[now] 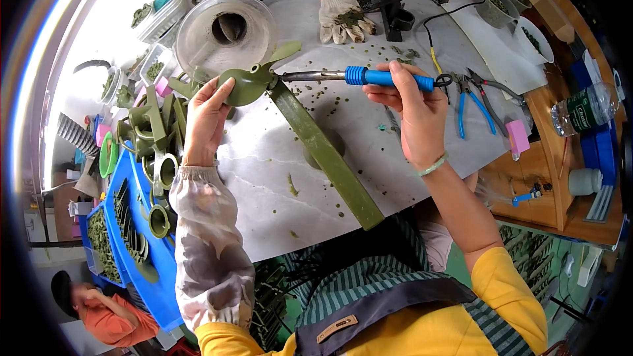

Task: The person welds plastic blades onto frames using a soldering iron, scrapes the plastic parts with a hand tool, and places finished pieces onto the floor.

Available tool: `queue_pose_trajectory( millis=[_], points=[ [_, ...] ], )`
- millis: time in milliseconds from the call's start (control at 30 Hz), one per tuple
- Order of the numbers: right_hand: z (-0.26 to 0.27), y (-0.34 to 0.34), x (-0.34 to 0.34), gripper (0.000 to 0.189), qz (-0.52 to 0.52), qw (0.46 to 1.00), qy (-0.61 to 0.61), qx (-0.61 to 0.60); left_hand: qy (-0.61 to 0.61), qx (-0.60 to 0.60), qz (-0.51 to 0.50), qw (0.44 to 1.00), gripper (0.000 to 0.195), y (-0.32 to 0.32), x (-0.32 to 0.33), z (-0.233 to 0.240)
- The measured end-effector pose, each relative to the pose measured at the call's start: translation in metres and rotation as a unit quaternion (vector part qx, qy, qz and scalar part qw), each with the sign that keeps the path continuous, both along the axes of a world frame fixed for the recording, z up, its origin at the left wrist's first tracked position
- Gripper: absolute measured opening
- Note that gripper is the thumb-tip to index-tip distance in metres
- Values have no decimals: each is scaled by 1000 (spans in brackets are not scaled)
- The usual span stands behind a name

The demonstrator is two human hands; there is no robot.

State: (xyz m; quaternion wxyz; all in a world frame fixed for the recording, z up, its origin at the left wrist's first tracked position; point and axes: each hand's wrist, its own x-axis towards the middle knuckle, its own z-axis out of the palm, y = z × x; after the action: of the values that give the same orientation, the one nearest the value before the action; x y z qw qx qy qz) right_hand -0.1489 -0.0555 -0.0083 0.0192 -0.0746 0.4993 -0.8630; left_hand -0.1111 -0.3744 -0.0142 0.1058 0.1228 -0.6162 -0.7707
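Note:
My left hand [206, 116] pinches a blade of a green wax-like propeller [245, 90] between thumb and fingers. A long green square bar [326, 155] meets the propeller near its hub and slants down to the right over the table. In my right hand [420, 118] is a soldering iron [378, 77] with a blue handle, held nearly level. Its dark tip is at the joint between propeller and bar; whether it touches cannot be made out. A round dark shape, partly hidden, lies beneath the bar.
A clear plastic bowl [267, 15] around a duct opening stands behind the propeller. Cutting pliers [467, 104], a stained glove [341, 10] and a black stand [393, 15] lie on the table. Green parts [153, 128] crowd the left, beside blue trays [133, 277]. A person [111, 311] sits lower left.

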Motion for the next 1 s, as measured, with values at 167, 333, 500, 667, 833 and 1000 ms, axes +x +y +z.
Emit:
queue_pose_trajectory(
  millis=[167,333,500,667,833,1000],
  points=[
    [0,0,1,23,-1,1000,2,2,-1,-3,0,1000,24,1,0,1],
    [2,1,3,24,4,1000,8,6,-2,-9,-1,1000,25,-3,-1,-1],
    [4,1,7,24,12,1000,9,9,-9,-19,-12,1000,23,-4,-1,0],
    [2,0,3,24,8,1000,5,2,-6,-11,2,1000,24,-1,0,2],
    [0,-1,-1,23,-1,1000,6,-3,-7,-12,3,1000,24,-2,0,2],
    [0,-2,-1,23,-1,1000,8,-2,-6,-12,1,1000,24,-2,0,1]
  ],
)
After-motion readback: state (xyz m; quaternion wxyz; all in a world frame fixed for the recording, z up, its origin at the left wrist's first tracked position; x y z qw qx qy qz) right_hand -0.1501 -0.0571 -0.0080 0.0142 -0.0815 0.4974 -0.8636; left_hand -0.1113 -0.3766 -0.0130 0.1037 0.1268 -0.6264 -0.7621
